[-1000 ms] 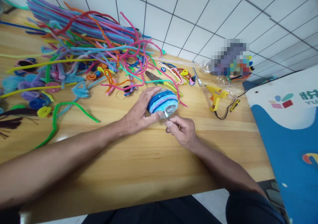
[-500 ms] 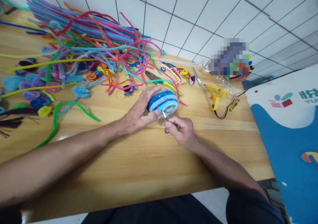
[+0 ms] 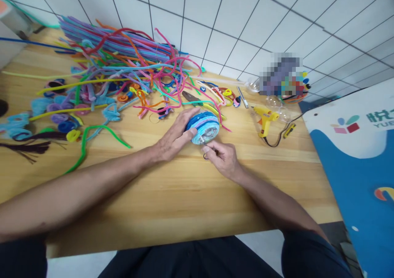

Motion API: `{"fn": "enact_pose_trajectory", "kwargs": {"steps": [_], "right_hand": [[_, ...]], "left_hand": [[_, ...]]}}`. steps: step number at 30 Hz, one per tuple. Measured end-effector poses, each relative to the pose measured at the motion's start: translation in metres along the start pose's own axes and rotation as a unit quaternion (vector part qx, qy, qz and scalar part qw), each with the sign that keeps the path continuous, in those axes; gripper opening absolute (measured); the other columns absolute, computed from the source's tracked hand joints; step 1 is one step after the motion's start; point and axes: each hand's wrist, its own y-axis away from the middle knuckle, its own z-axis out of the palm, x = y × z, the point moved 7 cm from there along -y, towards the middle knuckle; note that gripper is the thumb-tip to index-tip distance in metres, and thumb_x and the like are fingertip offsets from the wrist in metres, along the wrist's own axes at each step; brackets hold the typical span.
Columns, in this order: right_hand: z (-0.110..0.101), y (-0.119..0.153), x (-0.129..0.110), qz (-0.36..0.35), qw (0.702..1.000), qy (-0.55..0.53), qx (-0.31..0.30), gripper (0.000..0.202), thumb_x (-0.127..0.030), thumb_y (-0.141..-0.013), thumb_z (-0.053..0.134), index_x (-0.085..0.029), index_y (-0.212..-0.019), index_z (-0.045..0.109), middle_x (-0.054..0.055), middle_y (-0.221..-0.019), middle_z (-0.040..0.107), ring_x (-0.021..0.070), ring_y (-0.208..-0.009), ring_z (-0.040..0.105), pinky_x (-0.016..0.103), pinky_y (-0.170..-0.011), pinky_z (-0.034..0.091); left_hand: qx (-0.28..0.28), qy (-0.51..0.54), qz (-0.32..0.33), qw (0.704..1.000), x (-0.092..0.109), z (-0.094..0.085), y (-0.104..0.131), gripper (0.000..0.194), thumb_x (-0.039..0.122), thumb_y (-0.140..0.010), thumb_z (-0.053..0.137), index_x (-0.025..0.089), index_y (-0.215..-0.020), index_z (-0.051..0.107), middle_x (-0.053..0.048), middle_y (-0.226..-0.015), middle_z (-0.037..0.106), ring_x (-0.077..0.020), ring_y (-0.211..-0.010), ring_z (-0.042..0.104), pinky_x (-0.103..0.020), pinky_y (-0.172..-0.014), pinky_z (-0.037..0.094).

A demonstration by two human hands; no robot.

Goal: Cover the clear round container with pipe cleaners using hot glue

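Note:
A round ball [image 3: 201, 124] wrapped in blue, light blue and lilac pipe cleaners is held above the wooden table. My left hand [image 3: 177, 136] grips its left side, thumb across the front. On the ball's lower right a greyish, see-through patch is left uncovered by the windings. My right hand [image 3: 224, 157] is closed around a small pair of scissors [image 3: 205, 155], one dark handle loop showing below the fingers. The blade tips touch or nearly touch the ball's lower front edge; exact contact is hard to make out.
Behind the ball lie pliers [image 3: 197, 99] with yellow-green handles. A heap of coloured pipe cleaners [image 3: 123, 44] covers the back left, with a green one [image 3: 84, 142] nearer. A yellow glue gun [image 3: 265, 120], its cord and a cutter [image 3: 289, 130] are on the right, near a tiled wall.
The view has shifted slightly, so the left-side items appear farther right. Both hands keep their grips; the ball has turned slightly and the scissors remain at its lower front.

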Motion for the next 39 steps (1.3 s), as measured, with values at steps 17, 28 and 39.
{"fn": "enact_pose_trajectory", "kwargs": {"steps": [17,28,39], "right_hand": [[-0.017,-0.001,0.003,-0.015,0.995,-0.031,0.090,0.032,-0.038,-0.100,0.063,-0.025,-0.070,0.062,-0.004,-0.054,0.062,0.0120,-0.047,0.052,0.027,-0.054,0.043],[-0.064,-0.027,0.030,0.162,0.969,0.183,-0.035,0.024,-0.030,-0.089,0.057,-0.024,-0.066,0.061,-0.002,-0.057,0.060,0.0160,-0.057,0.053,0.031,-0.061,0.033],[-0.072,-0.026,-0.002,0.091,0.992,0.076,-0.042,0.028,-0.032,-0.105,0.058,-0.024,-0.080,0.070,0.000,-0.073,0.078,0.0158,-0.066,0.069,0.027,-0.066,0.047]], "left_hand": [[-0.037,-0.046,0.007,0.998,0.005,0.003,-0.002,0.093,0.071,-0.103,0.068,0.023,-0.174,0.033,-0.023,-0.175,0.044,-0.0430,-0.166,0.043,-0.066,-0.139,0.037],[-0.031,-0.046,-0.035,0.998,0.007,-0.003,0.000,0.083,0.062,-0.106,0.068,0.027,-0.173,0.034,-0.019,-0.176,0.045,-0.0408,-0.164,0.045,-0.064,-0.139,0.039],[-0.024,-0.028,-0.034,0.999,0.004,-0.001,-0.001,0.089,0.063,-0.101,0.074,0.027,-0.173,0.035,-0.020,-0.175,0.044,-0.0433,-0.164,0.044,-0.068,-0.139,0.036]]}}
